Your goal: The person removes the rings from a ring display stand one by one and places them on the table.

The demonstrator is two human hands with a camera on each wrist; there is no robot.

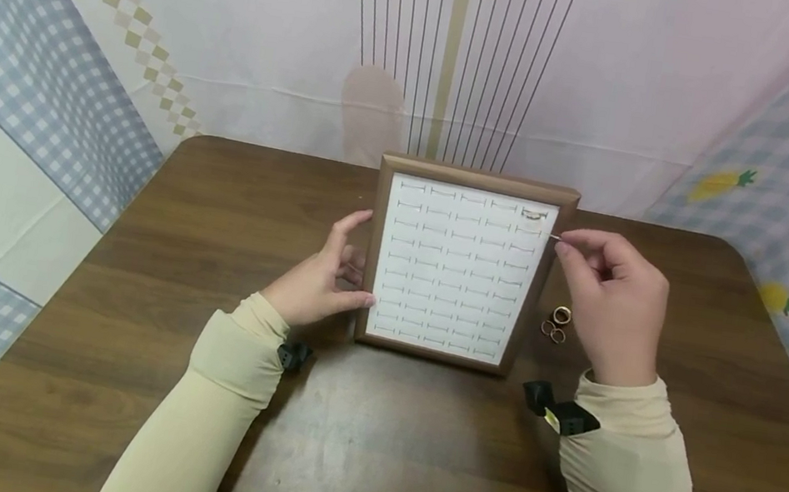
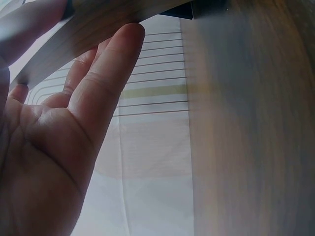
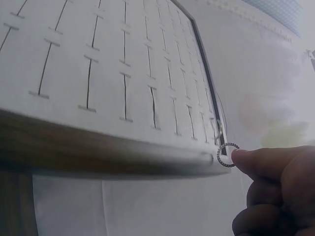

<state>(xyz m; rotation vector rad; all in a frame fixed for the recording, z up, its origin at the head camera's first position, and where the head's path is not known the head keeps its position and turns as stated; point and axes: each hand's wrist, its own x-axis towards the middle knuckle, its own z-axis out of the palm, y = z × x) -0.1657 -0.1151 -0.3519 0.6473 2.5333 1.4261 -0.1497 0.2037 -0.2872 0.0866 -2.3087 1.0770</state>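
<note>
A brown wooden-framed ring display board (image 1: 445, 287) stands tilted on the table, its white face cut with rows of short slits. My left hand (image 1: 322, 278) holds the frame's left side, thumb on the front edge; in the left wrist view the fingers (image 2: 106, 73) reach against the wooden side. Near the board's upper right edge, my right hand (image 1: 615, 290) pinches a thin, beaded-looking silver ring (image 3: 220, 156) between thumb and forefinger. Another ring (image 1: 532, 216) sits in the top right slit.
Three gold-coloured rings, one thicker ring (image 1: 562, 315) among them, lie on the wooden table (image 1: 367, 444) right of the board. A patterned cloth (image 1: 265, 34) hangs behind the table's far edge. Each wrist wears a small black camera (image 1: 570, 418).
</note>
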